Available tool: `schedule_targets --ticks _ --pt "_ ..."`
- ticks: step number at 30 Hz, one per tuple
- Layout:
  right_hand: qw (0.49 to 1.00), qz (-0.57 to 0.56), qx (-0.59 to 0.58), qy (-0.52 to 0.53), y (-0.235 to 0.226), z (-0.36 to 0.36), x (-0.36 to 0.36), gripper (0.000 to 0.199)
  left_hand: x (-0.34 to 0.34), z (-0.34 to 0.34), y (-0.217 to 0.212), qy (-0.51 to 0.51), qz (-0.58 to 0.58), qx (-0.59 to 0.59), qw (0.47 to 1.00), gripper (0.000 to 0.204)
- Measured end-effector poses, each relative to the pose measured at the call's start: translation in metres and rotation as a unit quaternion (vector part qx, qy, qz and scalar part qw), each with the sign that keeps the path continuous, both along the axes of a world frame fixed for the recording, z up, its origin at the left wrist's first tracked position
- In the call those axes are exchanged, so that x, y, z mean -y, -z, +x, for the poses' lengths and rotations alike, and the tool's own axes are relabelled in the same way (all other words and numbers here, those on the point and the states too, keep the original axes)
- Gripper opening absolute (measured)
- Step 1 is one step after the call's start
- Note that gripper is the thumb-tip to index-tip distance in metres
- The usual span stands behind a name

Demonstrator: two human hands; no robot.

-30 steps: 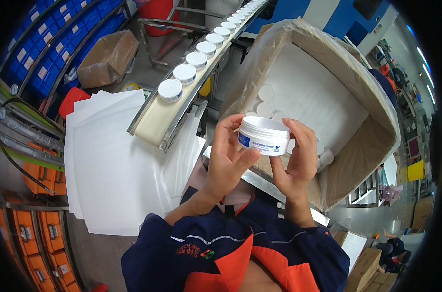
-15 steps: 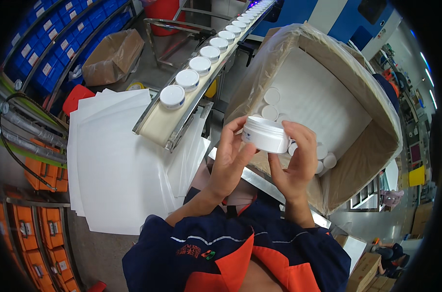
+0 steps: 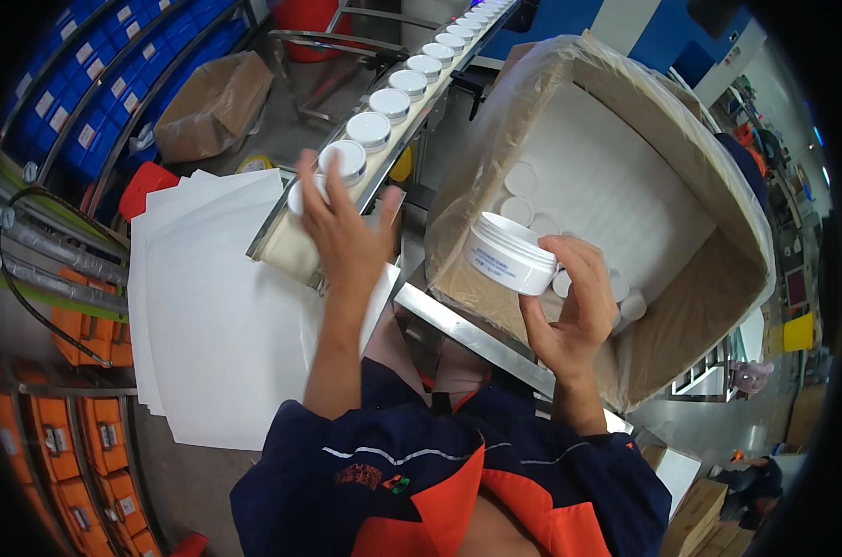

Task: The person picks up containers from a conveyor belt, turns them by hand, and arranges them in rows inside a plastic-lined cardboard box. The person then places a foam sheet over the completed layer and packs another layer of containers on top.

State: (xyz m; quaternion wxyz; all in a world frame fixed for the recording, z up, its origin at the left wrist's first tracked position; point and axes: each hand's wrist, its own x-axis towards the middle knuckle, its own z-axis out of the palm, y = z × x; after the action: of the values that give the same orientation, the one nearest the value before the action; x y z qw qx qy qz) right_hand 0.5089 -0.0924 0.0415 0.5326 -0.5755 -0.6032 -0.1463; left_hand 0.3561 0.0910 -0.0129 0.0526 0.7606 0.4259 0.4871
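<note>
My right hand [image 3: 574, 302] grips a white plastic jar [image 3: 511, 255] by its side, thumb below and fingers at the rim. The jar is lidless and tilted, with a threaded rim and small blue print on its wall. My left hand [image 3: 348, 223] reaches over the near end of the conveyor belt [image 3: 291, 252], fingers spread and slightly blurred. Its fingertips overlap the nearest white round jar [image 3: 302, 195], which they partly hide; whether they touch it I cannot tell. More flat-topped white jars [image 3: 369, 130] stand in a line up the belt.
A large carton [image 3: 681, 343] lined with clear plastic stands right of the belt, with several round white pieces [image 3: 517, 210] inside. White sheets [image 3: 226, 325] lie stacked at the left. Farther left are blue bins [image 3: 91, 130] and orange bins [image 3: 59, 436]. A metal edge [image 3: 476, 339] runs before me.
My left hand has left the jar and moved left to the conveyor's near end. The jar stays in my right hand, turned so more print shows. The jars on the belt have shifted slightly nearer.
</note>
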Motion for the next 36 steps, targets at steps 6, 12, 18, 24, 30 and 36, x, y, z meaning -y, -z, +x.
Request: schedule_targets --ticks 6,12,18,24,30,36 --pt "0.999 -0.04 0.003 0.006 -0.011 0.007 0.004 0.053 -0.071 -0.01 0.031 -0.104 -0.155 -0.242 0.952 0.081" --pt "0.998 -0.046 -0.031 -0.018 -0.007 0.026 0.006 0.051 -0.088 -0.013 0.041 -0.158 -0.191 -0.305 0.92 0.068" --pt "0.998 -0.045 -0.034 0.001 0.003 0.057 0.013 0.048 -0.073 -0.034 0.037 -0.168 -0.164 -0.2 0.951 0.072" --pt "0.923 0.023 -0.379 0.064 0.058 0.173 0.026 0.042 -0.005 0.0 -0.005 0.071 0.077 -0.017 0.994 0.087" --pt "0.86 0.024 -0.482 0.165 0.139 0.285 0.044 0.041 0.03 0.205 0.04 0.372 0.151 -0.117 0.908 0.086" --pt "0.842 -0.076 -0.476 0.242 0.213 0.325 0.07 0.041 0.002 0.333 0.111 0.446 0.155 -0.226 0.852 0.083"
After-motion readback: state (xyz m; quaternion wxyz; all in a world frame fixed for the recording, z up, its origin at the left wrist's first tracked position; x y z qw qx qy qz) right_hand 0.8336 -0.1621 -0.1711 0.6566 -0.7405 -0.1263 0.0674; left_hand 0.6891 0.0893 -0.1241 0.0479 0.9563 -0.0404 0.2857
